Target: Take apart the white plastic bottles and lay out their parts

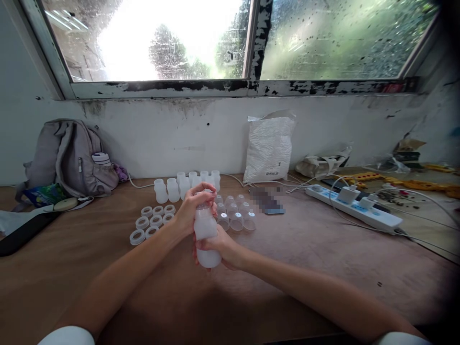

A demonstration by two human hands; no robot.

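Between my two hands is a translucent white plastic bottle (206,227), tilted with its base toward me. My left hand (190,211) is closed around its top end, covering most of the neck and whatever sits on it. My right hand (226,247) wraps round the lower body. Left of my hands, several clear rings (156,220) lie in rows. Just right of them stand several clear dome-shaped caps (236,220). Behind, several more white bottles (173,190) without caps stand upright in rows; my left hand partly hides some.
On the wooden table (305,268), a grey backpack (68,158) and a black flat object (28,232) lie at left. A white plastic package (269,148) leans against the wall. At right are a phone-like object (275,211), a power strip (359,208) and loose cables.
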